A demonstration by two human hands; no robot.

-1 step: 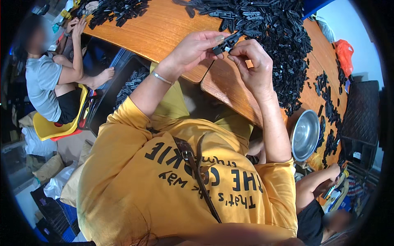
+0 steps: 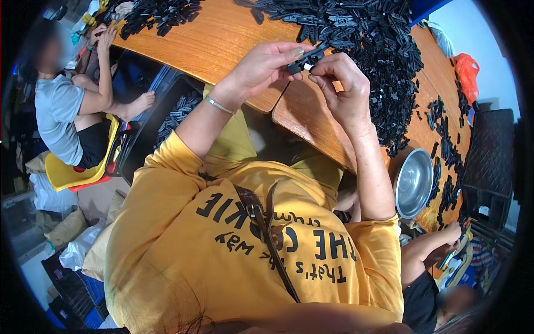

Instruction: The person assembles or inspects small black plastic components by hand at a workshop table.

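Above the table's near edge, my left hand (image 2: 272,64) pinches a slim black plastic part (image 2: 306,60) between thumb and fingers. A small pale patch shows at the part's lower end; whether that is a separate piece or a shine I cannot tell. From the other side, my right hand (image 2: 347,83) has its thumb and forefinger closed at that same end, its other fingers curled. Just beyond both hands lies a large heap of similar black parts (image 2: 356,28). Smaller black pieces (image 2: 392,94) are piled to the right of my right hand.
A metal bowl (image 2: 415,183) stands by my right elbow. Dark parts fill a black bin (image 2: 177,114) left of my knees. One person (image 2: 67,111) sits at the left on a yellow chair (image 2: 61,170); another's arm (image 2: 428,250) reaches in at lower right. A red bag (image 2: 467,77) lies far right.
The black part tilts very slightly between my fingers. Both hands keep their place and grip.
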